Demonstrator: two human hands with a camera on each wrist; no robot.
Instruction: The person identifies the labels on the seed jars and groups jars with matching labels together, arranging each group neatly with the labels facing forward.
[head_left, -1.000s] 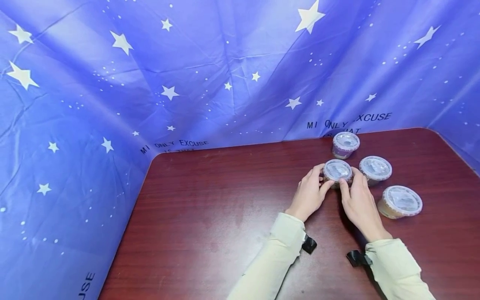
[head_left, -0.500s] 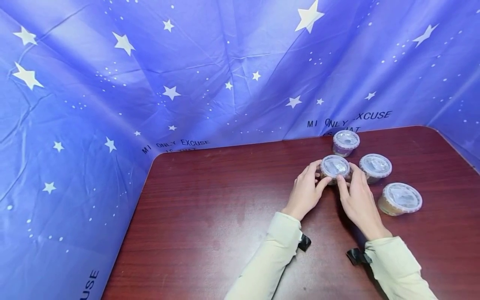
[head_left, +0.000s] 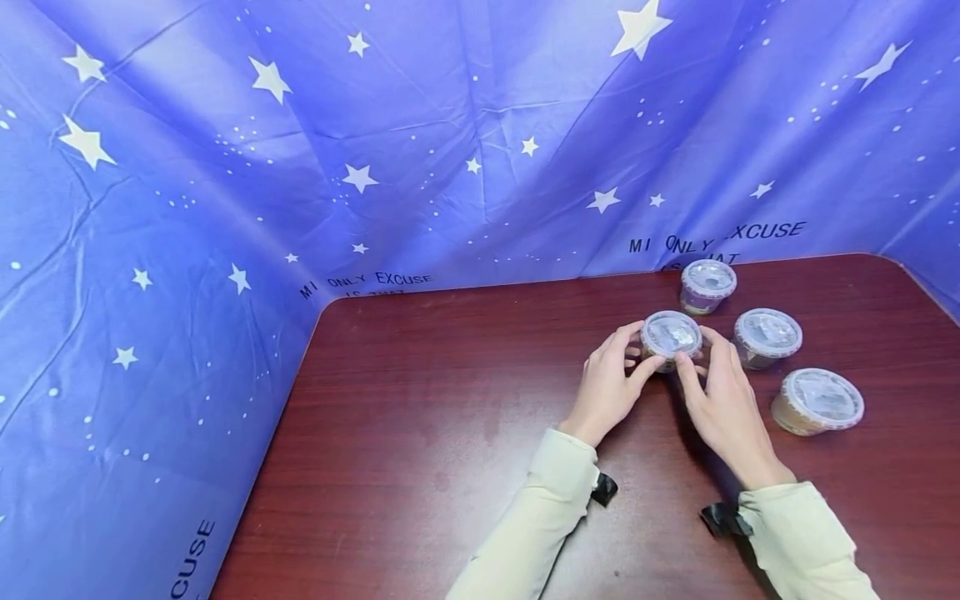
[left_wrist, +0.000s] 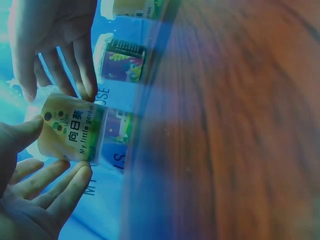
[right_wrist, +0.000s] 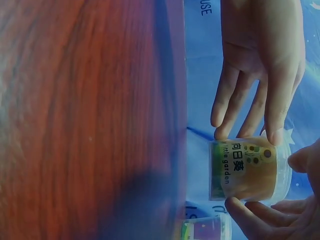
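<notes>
From my console I see starry blue cloth (head_left: 480,150), a dark red table (head_left: 420,417), the right hand (head_left: 726,410) and left hand (head_left: 606,387) gripping a lidded cup (head_left: 671,335) above the table, three more lidded tubs (head_left: 819,402) beyond and rightward.

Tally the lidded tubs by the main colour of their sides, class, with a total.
Tan: 2, the held tub and the front unheld tub
Purple: 2, the middle unheld tub and the back unheld tub
Total: 4
</notes>
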